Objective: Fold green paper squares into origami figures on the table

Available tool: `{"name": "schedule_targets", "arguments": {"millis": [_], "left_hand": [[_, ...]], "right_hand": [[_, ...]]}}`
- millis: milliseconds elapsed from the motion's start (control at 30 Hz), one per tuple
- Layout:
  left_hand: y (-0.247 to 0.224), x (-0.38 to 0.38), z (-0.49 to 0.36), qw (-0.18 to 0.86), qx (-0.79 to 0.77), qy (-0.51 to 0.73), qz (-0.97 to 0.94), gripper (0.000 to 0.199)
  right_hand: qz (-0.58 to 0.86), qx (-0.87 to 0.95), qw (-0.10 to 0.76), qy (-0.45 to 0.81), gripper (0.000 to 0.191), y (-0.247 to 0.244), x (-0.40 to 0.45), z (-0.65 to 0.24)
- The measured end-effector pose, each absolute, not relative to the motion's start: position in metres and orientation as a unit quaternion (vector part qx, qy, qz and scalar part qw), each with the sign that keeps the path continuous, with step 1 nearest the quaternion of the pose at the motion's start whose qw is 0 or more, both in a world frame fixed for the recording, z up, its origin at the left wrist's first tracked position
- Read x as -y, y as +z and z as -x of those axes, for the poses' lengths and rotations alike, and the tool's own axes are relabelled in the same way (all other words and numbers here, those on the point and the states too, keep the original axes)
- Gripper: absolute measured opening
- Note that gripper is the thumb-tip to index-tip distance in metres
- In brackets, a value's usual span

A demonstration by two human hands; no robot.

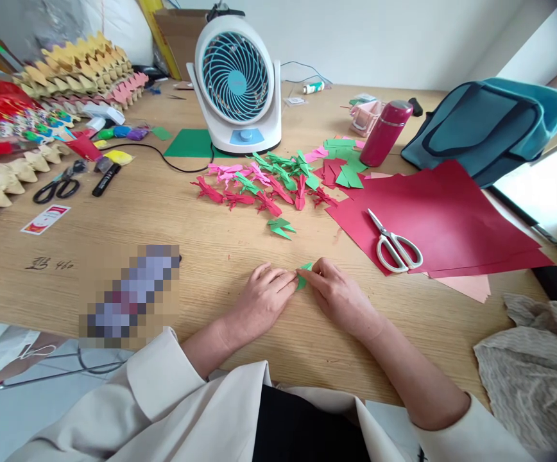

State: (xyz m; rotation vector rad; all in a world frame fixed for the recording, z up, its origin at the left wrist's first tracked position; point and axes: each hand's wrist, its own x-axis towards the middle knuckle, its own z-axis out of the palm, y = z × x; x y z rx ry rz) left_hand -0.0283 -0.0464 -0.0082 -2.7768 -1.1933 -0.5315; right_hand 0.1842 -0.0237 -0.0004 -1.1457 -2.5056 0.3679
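Note:
Between my two hands, low over the table, is a small piece of folded green paper [303, 276]. My left hand [267, 294] has its fingers together on the left edge of the paper. From the other side, my right hand [340, 295] pinches the paper with thumb and curled fingers. Much of the paper is hidden under the fingertips. Just beyond my hands lies another folded green paper piece [282, 228]. Behind it spreads a pile of folded paper pieces [269, 183] in red, pink and green.
White-handled scissors [398, 250] rest on red paper sheets [456, 218] to the right. A red bottle [386, 133] and a teal bag [485, 128] stand behind. A fan [237, 83] is at the back. Black scissors [60, 185] and a blurred-out object [131, 292] lie left.

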Motion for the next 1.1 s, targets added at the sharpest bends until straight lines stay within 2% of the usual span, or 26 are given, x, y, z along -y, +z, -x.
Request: {"name": "schedule_targets", "arguments": {"millis": [167, 333, 533, 733, 967, 1100], "left_hand": [[-0.007, 0.042, 0.033, 0.042, 0.366, -0.177, 0.913, 0.029], [-0.007, 0.04, 0.036, 0.017, 0.358, -0.196, 0.913, 0.029], [-0.009, 0.035, 0.037, -0.081, 0.403, -0.259, 0.874, 0.025], [-0.008, 0.032, 0.035, -0.153, 0.429, -0.303, 0.837, 0.027], [-0.003, 0.039, 0.036, -0.116, 0.436, -0.263, 0.853, 0.03], [0.003, 0.048, 0.04, -0.054, 0.429, -0.204, 0.878, 0.03]], "right_hand": [[0.43, 0.888, 0.15, 0.062, 0.031, -0.005, 0.022, -0.182], [0.426, 0.881, 0.186, 0.086, 0.027, -0.003, 0.023, -0.183], [0.372, 0.892, 0.212, 0.145, 0.02, 0.0, 0.023, -0.18], [0.379, 0.897, 0.202, 0.103, 0.014, -0.001, 0.024, -0.175], [0.377, 0.907, 0.182, 0.046, 0.015, -0.002, 0.026, -0.173], [0.366, 0.909, 0.189, 0.068, 0.017, -0.002, 0.027, -0.173]]}}
